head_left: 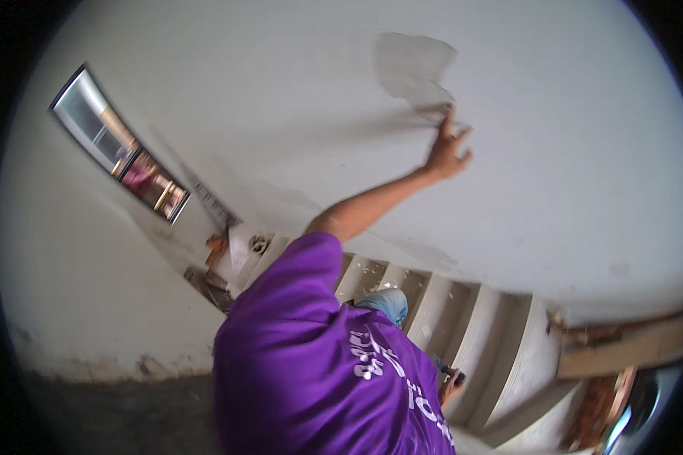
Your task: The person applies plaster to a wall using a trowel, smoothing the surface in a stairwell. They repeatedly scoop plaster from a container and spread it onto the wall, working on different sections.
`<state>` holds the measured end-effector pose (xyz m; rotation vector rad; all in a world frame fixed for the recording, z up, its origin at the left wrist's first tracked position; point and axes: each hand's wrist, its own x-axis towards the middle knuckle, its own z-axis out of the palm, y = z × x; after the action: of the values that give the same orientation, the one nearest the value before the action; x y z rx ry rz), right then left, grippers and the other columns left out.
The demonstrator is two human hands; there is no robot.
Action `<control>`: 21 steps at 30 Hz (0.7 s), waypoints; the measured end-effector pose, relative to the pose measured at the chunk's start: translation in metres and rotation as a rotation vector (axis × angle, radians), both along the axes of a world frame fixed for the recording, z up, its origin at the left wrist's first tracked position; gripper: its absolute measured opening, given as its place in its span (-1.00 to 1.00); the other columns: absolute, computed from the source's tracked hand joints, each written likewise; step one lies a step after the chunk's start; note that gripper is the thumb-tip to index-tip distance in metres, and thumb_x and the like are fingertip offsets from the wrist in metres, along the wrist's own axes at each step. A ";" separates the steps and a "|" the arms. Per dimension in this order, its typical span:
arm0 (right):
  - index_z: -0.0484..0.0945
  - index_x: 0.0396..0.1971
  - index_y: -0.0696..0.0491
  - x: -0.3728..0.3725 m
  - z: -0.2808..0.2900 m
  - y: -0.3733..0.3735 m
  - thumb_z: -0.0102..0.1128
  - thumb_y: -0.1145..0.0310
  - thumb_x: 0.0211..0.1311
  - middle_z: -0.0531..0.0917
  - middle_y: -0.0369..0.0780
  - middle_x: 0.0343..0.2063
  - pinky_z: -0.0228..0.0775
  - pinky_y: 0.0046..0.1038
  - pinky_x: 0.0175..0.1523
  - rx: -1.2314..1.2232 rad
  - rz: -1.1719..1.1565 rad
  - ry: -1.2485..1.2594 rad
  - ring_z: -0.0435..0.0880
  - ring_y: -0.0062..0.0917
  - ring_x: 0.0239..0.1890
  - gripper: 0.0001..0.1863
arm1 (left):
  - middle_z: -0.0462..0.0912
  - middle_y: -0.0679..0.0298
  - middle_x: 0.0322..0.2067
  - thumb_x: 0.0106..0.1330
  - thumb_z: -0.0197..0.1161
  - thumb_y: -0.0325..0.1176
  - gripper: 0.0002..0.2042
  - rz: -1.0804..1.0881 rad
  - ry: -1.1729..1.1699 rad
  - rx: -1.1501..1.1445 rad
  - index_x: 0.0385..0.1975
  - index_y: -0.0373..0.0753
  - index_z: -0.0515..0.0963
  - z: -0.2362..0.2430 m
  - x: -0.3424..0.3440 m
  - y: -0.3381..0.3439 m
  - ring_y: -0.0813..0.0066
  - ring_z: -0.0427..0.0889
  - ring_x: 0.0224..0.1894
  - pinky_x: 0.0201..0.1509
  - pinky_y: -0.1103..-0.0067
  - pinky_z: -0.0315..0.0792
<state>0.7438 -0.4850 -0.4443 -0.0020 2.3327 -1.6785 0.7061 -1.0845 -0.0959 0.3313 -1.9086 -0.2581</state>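
Note:
My left hand and my right hand are both out of view. Just in front of me, a co-worker in a purple T-shirt (288, 356) is seen from behind, leaning toward a pale wall (569, 129). The co-worker's raised left hand (444, 152) has fingers spread at a grey patch (410, 64) on that wall; whether they touch it is unclear. The co-worker's other hand (454, 387), low at the right, grips a small dark object that I cannot make out. A knee in blue jeans (383, 302) shows beyond the shirt.
Concrete stairs (499, 341) with pale flecks run along the wall's foot. Boards (622, 349) and bricks or wood pieces lie at the lower right. A small window (91, 121) is in the left wall, with assorted clutter (220, 265) below it. Dark floor (121, 409) shows at the lower left.

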 end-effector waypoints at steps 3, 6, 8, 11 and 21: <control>0.47 -0.40 0.14 -0.019 0.033 -0.041 0.19 0.26 0.26 0.55 -0.27 -0.55 0.43 -0.44 -0.30 -0.245 0.002 0.186 0.55 -0.50 -0.48 -0.77 | 0.06 -0.17 0.32 0.13 0.24 -0.38 -0.50 -0.117 -0.002 0.165 0.12 -0.28 0.39 0.007 0.000 0.007 -0.16 0.10 0.35 0.35 0.12 0.12; 0.37 -0.39 0.08 -0.018 0.105 -0.098 0.12 0.20 0.30 0.48 -0.27 -0.54 0.40 -0.48 -0.34 -0.529 0.002 0.235 0.50 -0.56 -0.51 -0.74 | 0.05 -0.12 0.32 0.17 0.23 -0.37 -0.52 0.046 0.085 0.152 0.13 -0.29 0.38 0.016 0.022 0.012 -0.13 0.09 0.35 0.37 0.17 0.11; 0.37 -0.39 0.06 -0.039 0.140 -0.131 0.11 0.18 0.31 0.46 -0.29 -0.58 0.38 -0.50 -0.39 -0.565 0.132 0.228 0.46 -0.59 -0.55 -0.74 | 0.05 -0.12 0.31 0.16 0.23 -0.40 -0.48 0.001 0.096 0.130 0.16 -0.31 0.32 0.017 0.024 0.013 -0.14 0.10 0.34 0.36 0.15 0.12; 0.35 -0.41 0.01 -0.070 0.200 -0.190 0.05 0.11 0.35 0.42 -0.31 -0.62 0.34 -0.52 -0.49 -0.626 0.230 0.000 0.43 -0.62 -0.61 -0.71 | 0.11 -0.07 0.26 0.17 0.24 -0.41 -0.47 0.028 0.119 0.123 0.18 -0.29 0.29 0.011 0.021 0.007 -0.09 0.27 0.23 0.26 0.20 0.27; 0.30 -0.52 0.00 -0.101 0.436 -0.414 -0.05 0.04 0.40 0.30 -0.35 -0.65 0.14 -0.56 -0.57 -0.889 0.700 0.201 0.28 -0.65 -0.64 -0.62 | 0.48 0.02 0.00 0.28 0.20 -0.25 -0.54 -0.285 -0.131 0.454 0.15 -0.25 0.34 0.031 0.056 -0.030 0.19 0.61 -0.16 -0.09 0.36 0.53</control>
<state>0.6424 -0.8987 -0.0084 -1.0413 1.2239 -2.1493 0.7620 -1.1149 -0.0650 0.3818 -2.0137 -0.8860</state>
